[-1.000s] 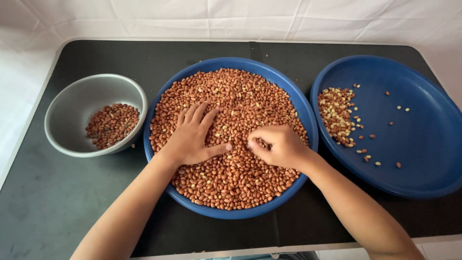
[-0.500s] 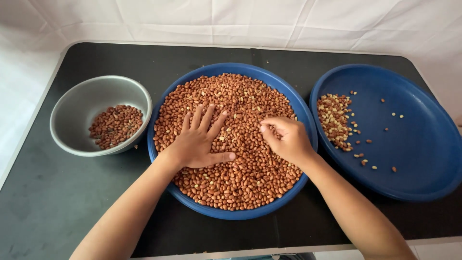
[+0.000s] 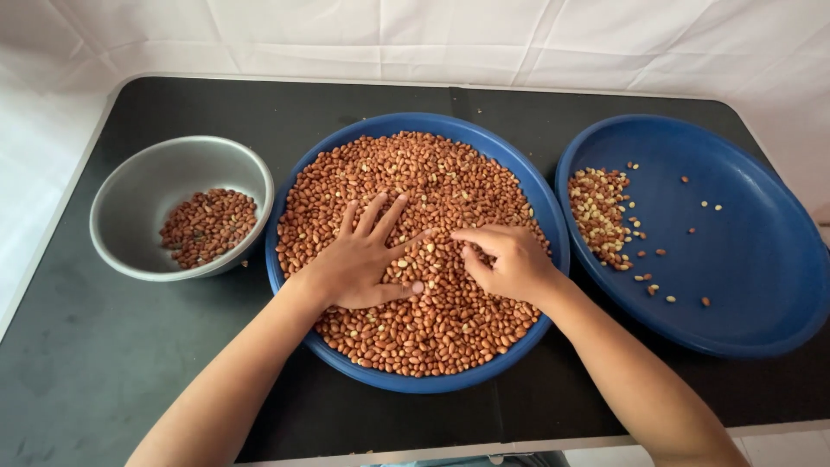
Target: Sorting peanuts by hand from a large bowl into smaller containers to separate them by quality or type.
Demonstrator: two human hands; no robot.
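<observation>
While both hands work in the same tray, each sits differently:

Left hand [image 3: 363, 259]: spread wide and flat, palm down on the peanuts [image 3: 432, 182], holding nothing; the fanned fingers seem to pin and level the heap so single nuts show.

Right hand [image 3: 510, 259]: curled narrow, fingertips pinched down into the nuts just beside the left thumb; whether a nut sits between them cannot be told.

Middle tray [image 3: 536, 195]: round, blue, at the table's centre, full of red-brown peanuts with pale ones mixed in.

Right tray [image 3: 743, 259]: blue, near the table's right edge, just beside the middle tray; a small pile of paler nuts [image 3: 598, 212] lies on its left side, closest to the right hand, with strays scattered beyond.

Grey bowl [image 3: 138, 186]: near the left edge, holding a small heap of dark peanuts [image 3: 207, 227], within the left arm's reach.

Table [image 3: 104, 363]: black, carrying all three.
</observation>
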